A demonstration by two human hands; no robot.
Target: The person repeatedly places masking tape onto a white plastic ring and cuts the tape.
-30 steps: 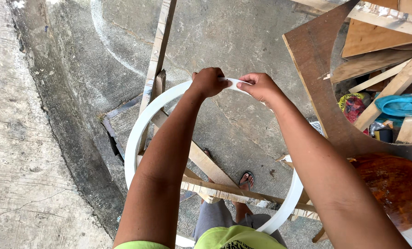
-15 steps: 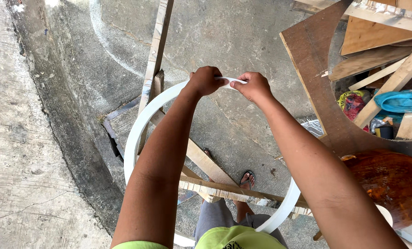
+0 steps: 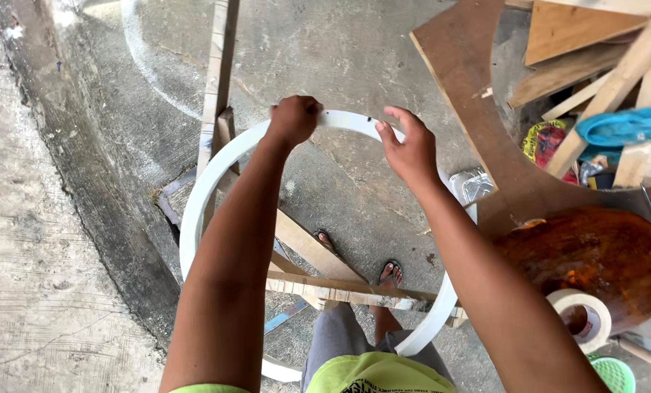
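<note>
A: So, what is over on the left?

B: A grey concrete floor (image 3: pixel 63 240). A thin wooden strip (image 3: pixel 216 65) lies on it, pointing away.

A: And the big white ring?

B: The white hoop (image 3: pixel 194 211) is held up above the floor, in front of the person. It curves round both arms.

A: What does the left hand do?

B: The left hand (image 3: pixel 294 118) is a fist. Its grip is pressed tight round the top of the hoop.

A: And the right hand?

B: The right hand (image 3: pixel 411 149) is just beside it. Its fingers are spread and rest on the hoop's top edge.

A: What is below?

B: A wooden slat (image 3: pixel 340 291) and two feet in sandals.

A: And on the right?

B: A brown board (image 3: pixel 478 109), a rusty round disc (image 3: pixel 595 255), a roll of tape (image 3: pixel 580 316) and a pile of wood scraps (image 3: pixel 602 65).
</note>
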